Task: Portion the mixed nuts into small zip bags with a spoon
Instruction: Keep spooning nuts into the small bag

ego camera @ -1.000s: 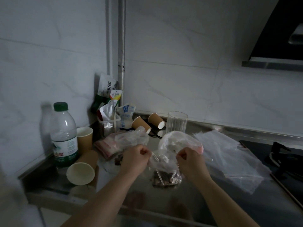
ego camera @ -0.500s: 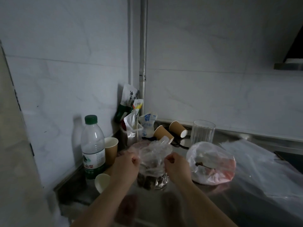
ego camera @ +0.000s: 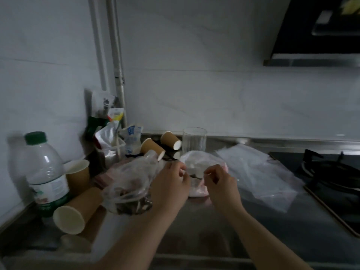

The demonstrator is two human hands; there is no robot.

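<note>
Left grip and right grip each pinch the small zip bag; nut bag lies just left on the bench.

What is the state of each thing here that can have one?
water bottle: upright, capped
drinking glass: upright, looks empty
front paper cup: lying on its side
bag of nuts: on the counter, released
pink bag: pinched by both hands
left hand: pinching
right hand: pinching
</note>
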